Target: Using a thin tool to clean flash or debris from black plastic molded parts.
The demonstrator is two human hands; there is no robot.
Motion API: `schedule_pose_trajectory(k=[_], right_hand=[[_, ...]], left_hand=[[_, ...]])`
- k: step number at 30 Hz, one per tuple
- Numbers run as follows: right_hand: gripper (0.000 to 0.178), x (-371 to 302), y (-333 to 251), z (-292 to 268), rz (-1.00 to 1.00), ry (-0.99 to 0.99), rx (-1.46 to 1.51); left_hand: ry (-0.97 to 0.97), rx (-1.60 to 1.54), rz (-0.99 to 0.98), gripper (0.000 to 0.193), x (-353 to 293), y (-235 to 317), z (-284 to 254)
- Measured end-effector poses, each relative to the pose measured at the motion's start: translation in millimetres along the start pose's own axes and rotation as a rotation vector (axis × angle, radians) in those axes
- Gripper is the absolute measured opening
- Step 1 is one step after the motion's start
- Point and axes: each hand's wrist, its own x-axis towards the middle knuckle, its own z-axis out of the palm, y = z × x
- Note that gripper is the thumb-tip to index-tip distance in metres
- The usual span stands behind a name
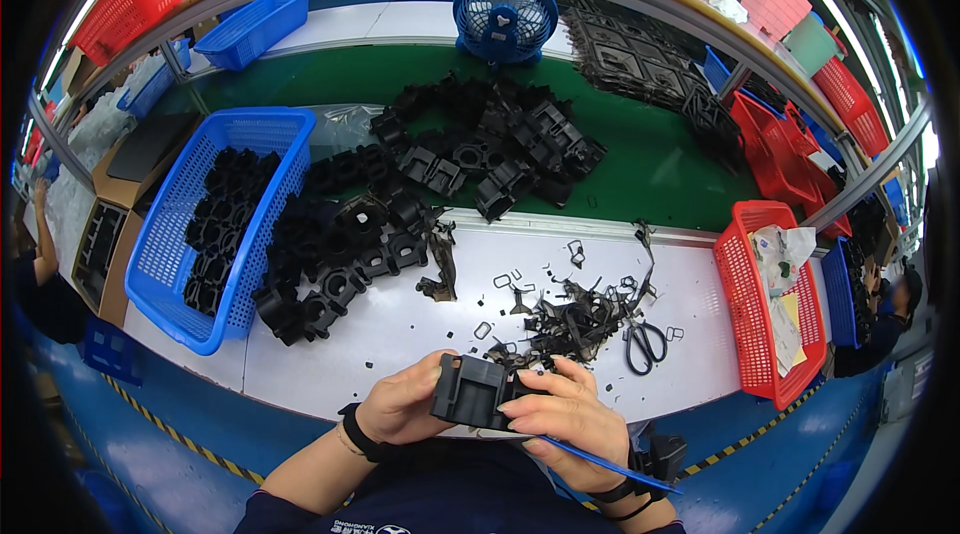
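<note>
Just above the table's near edge, my left hand [402,402] grips the left end of a black moulded plastic housing [472,390]. A square hollow in the housing faces up. My right hand [575,424] has its fingers closed over the housing's right end. A thin blue stick-like tool [606,463] runs under the right hand's fingers and sticks out past the wrist; its tip is hidden. Just beyond the hands lies a heap of black plastic scraps [575,324]. Black-handled scissors [645,347] rest right of the scraps.
Black plastic housings [340,279] are piled at left on the white table [690,284], with more on the green belt [655,189]. A blue basket [160,264] of parts stands left, a red basket [735,284] with papers right. A blue fan [505,19] stands behind. Other people work at both sides.
</note>
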Motion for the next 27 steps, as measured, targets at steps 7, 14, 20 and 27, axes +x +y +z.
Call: schedule_pose_trajectory(k=[7,14,20,27], right_hand=[[0.022,2,0,1,0.033,0.049,0.059],[0.024,3,-5,3,0.002,0.09,-0.057],[0.017,-2,-1,2,0.049,0.169,0.028],[0.014,1,-2,1,0.205,0.298,-0.023]], left_hand=[[0.002,0.1,0.052,0.038,-2,3,2],[-0.001,0.243,0.077,0.042,1,9,11],[-0.044,0.386,0.115,0.044,4,14,18],[0.02,0.771,0.125,0.03,4,23,29]])
